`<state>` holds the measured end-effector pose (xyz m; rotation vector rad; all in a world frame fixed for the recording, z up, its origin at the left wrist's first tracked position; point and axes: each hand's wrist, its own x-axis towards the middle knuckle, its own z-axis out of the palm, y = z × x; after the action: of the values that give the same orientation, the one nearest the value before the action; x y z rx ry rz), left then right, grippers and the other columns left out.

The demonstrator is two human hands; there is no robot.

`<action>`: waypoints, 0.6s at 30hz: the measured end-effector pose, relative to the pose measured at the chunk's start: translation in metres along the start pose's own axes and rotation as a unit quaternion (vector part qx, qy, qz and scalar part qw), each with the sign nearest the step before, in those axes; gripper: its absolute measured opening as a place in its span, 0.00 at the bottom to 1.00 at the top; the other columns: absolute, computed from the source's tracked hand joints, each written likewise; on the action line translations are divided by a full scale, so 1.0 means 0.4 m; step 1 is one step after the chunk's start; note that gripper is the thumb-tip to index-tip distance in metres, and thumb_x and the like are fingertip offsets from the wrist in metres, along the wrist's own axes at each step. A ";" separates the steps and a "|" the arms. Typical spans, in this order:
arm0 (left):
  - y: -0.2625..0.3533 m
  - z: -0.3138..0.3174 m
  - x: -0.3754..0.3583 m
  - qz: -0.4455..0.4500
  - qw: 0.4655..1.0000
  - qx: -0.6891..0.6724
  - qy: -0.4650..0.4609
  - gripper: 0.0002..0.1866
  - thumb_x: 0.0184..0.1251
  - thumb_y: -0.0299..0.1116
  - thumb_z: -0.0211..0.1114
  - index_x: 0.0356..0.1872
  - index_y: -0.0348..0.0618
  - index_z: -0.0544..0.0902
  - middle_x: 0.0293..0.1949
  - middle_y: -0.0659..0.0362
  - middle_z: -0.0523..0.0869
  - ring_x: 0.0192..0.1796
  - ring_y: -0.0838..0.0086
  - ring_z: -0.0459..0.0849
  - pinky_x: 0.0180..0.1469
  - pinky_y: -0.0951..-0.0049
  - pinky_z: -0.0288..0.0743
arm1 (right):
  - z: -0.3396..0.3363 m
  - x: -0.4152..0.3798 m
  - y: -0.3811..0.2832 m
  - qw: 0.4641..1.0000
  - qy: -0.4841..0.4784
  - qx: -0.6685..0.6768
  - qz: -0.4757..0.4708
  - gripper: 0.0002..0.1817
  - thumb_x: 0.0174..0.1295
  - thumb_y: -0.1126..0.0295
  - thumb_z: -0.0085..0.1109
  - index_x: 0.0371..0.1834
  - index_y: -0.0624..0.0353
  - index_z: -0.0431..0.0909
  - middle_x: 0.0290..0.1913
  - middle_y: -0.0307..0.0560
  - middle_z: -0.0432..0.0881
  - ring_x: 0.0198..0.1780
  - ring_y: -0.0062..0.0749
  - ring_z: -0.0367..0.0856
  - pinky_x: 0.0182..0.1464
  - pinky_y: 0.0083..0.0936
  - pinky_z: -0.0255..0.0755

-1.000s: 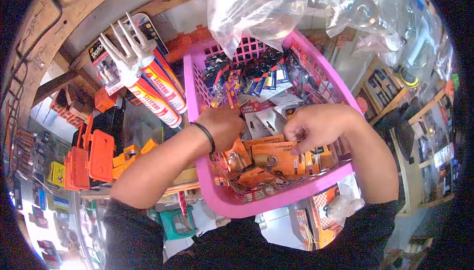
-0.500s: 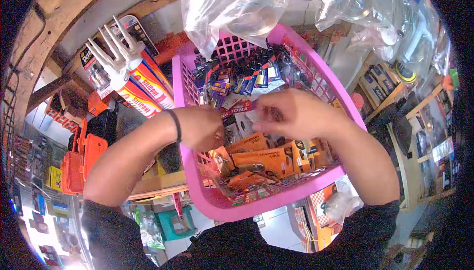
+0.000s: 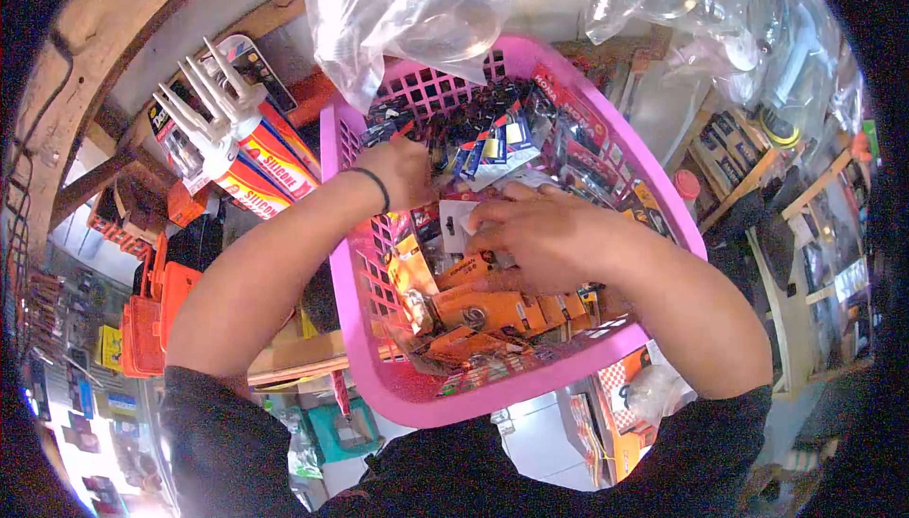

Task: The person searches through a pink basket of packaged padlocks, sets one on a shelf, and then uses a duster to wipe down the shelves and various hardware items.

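A pink plastic basket (image 3: 436, 411) holds many small packets. My left hand (image 3: 400, 173), a dark band on its wrist, is inside near the left wall with its fingers curled down; what it may hold is hidden. My right hand (image 3: 544, 239) reaches over the middle with its fingers bent over the packets, by a white card (image 3: 456, 225). Orange packets (image 3: 483, 311) fill the near part of the basket. Beyond the hands lie blue and white packets (image 3: 504, 147), and a red-topped packet (image 3: 568, 104) leans on the far right wall.
Silicone tubes (image 3: 275, 166) with white nozzles stand left of the basket. Clear plastic bags with bulbs (image 3: 407, 16) hang over its far edge. An orange case (image 3: 175, 295) is at the left, and wooden shelves (image 3: 743, 191) are on the right.
My left hand has moved away from me, toward the far left of the basket. My right hand has shifted slightly nearer and lower over the orange packets. The view has shifted a little.
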<state>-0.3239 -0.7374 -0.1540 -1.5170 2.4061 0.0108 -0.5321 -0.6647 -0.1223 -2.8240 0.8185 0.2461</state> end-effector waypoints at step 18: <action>-0.023 -0.038 -0.054 -0.037 0.939 -0.254 0.229 0.07 0.48 0.30 0.54 0.26 0.42 0.80 0.26 0.49 0.79 0.32 0.58 0.79 0.37 0.64 0.72 | 0.015 0.008 0.015 0.999 0.030 0.043 -0.017 0.21 0.50 0.54 0.55 0.46 0.51 0.74 0.51 0.44 0.69 0.56 0.41 0.61 0.57 0.36 0.58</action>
<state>-0.3110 -0.7250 -0.1328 -2.0226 2.8586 0.3229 -0.5333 -0.6697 -0.1297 -2.7738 0.7743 0.1201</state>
